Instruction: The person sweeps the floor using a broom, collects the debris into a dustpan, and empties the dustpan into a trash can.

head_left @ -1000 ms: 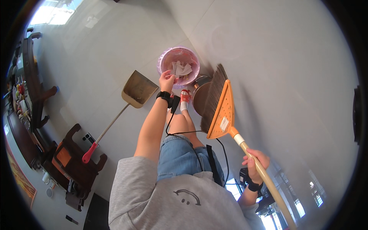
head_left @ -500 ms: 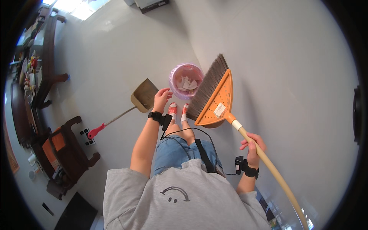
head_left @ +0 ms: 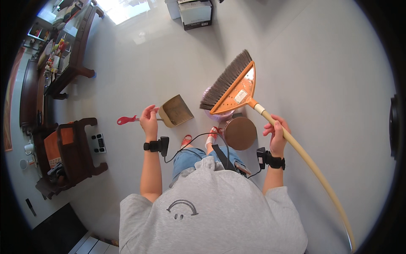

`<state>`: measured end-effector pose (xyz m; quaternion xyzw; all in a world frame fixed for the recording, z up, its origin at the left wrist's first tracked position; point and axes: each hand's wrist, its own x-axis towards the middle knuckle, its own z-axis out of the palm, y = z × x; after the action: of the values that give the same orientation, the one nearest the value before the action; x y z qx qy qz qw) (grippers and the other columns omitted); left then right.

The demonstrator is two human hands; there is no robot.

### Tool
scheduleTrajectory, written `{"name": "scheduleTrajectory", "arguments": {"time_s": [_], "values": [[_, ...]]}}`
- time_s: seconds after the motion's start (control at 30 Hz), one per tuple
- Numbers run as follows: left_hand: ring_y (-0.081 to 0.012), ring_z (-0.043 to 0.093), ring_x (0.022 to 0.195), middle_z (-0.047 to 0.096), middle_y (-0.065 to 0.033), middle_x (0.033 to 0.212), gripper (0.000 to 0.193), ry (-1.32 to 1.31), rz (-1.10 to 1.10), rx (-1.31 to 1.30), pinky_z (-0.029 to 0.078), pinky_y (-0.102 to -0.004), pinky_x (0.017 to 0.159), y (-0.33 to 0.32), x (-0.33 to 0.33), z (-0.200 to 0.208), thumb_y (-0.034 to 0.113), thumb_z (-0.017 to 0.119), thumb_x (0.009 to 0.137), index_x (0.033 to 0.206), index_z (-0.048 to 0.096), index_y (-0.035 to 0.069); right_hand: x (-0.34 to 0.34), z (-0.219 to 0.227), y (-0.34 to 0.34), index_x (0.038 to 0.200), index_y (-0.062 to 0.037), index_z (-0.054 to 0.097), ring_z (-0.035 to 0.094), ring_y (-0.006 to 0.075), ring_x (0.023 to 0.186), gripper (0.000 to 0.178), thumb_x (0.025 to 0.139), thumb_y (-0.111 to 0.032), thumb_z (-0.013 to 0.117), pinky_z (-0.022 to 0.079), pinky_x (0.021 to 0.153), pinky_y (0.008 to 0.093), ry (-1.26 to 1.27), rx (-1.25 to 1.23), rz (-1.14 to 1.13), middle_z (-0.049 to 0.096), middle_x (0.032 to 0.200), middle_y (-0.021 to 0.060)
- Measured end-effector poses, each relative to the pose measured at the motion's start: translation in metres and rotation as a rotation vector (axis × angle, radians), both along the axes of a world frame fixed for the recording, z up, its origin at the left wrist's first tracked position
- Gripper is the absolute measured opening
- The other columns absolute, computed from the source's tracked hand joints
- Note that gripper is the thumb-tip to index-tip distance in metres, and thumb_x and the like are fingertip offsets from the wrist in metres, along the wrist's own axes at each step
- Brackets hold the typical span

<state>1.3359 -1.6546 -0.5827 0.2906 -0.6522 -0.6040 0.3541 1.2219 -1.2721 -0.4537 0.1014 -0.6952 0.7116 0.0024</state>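
Note:
My right hand (head_left: 278, 137) is closed round the pale yellow pole of a broom (head_left: 228, 80). The broom is raised, its orange head and dark bristles pointing away from me. Behind the head, a pink-lined waste bin (head_left: 220, 115) is mostly hidden. My left hand (head_left: 149, 120), with fingers loosely apart, is over the thin shaft of a long-handled dustpan (head_left: 177, 111). It appears to hold nothing; whether it touches the shaft I cannot tell. The dustpan's tan scoop is on the floor, and its pink grip extends to the left of my hand.
A round brown stool (head_left: 239, 133) stands by my right foot, next to the bin. Dark wooden furniture (head_left: 80, 142) and a power strip (head_left: 98, 143) are at the left. Boxes (head_left: 195, 15) stand at the far end. A grey wall rises on the right.
My left hand has moved left, from near the bin to over the dustpan's shaft. The view has shifted, and the broom head now covers most of the bin. The stool has come into fuller view.

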Motion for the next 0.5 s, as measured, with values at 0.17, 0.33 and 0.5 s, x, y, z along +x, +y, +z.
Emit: {"name": "scheduleTrajectory", "arguments": {"time_s": [0.17, 0.33, 0.5], "values": [[-0.0199, 0.059, 0.070, 0.062, -0.0110, 0.080, 0.014, -0.333, 0.327, -0.458, 0.044, -0.0303, 0.080, 0.008, 0.025, 0.022, 0.001, 0.052, 0.075, 0.085, 0.061, 0.003, 0.000, -0.017, 0.006, 0.098, 0.0051, 0.054, 0.054, 0.0117, 0.047, 0.029, 0.085, -0.018, 0.042, 0.045, 0.048, 0.0221, -0.011, -0.131, -0.008, 0.057, 0.063, 0.0102], [-0.0227, 0.056, 0.087, 0.060, -0.0074, 0.088, 0.017, -0.574, 0.297, -0.731, 0.024, -0.0464, 0.098, -0.004, 0.051, 0.010, 0.013, 0.054, 0.075, 0.090, 0.060, 0.009, 0.001, -0.026, 0.004, 0.099, 0.0058, 0.053, 0.053, 0.0115, 0.047, 0.030, 0.085, -0.018, 0.041, 0.046, 0.046, 0.0227, 0.011, -0.193, -0.042, 0.056, 0.065, 0.0103], [-0.0236, 0.047, 0.105, 0.054, -0.0068, 0.106, 0.025, -0.784, 0.276, -0.826, 0.024, -0.0518, 0.097, -0.028, 0.061, 0.000, 0.021, 0.056, 0.076, 0.098, 0.058, 0.009, 0.010, -0.017, -0.008, 0.098, 0.0056, 0.053, 0.053, 0.0113, 0.046, 0.030, 0.086, -0.020, 0.042, 0.046, 0.046, 0.0221, 0.027, -0.220, -0.089, 0.056, 0.064, 0.0098]]}}
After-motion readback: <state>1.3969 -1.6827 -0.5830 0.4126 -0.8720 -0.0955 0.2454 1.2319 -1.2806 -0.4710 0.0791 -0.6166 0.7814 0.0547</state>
